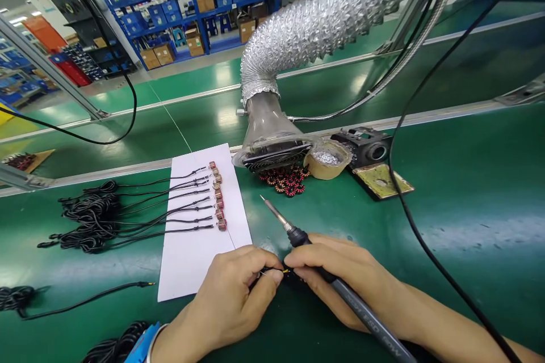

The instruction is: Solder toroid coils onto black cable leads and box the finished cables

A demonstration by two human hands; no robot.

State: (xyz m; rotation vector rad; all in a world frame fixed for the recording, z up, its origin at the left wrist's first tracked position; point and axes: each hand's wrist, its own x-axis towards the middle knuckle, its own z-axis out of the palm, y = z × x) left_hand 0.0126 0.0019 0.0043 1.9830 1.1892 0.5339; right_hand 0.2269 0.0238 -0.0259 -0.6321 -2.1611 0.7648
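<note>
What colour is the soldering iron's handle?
The handle is dark grey, black at its front; seen best in head view.

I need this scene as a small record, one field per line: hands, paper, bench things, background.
Left hand: pinches a dark cable, its yellow tip showing
Right hand: grips a soldering iron, fingertips close to the yellow tip
Paper: white sheet, bearing a row of small coils with black cables beside them
Bench: pile of rings, round tub, sponge tray
Above the pile: funnel on a silver hose
Background: blue shelves
</note>
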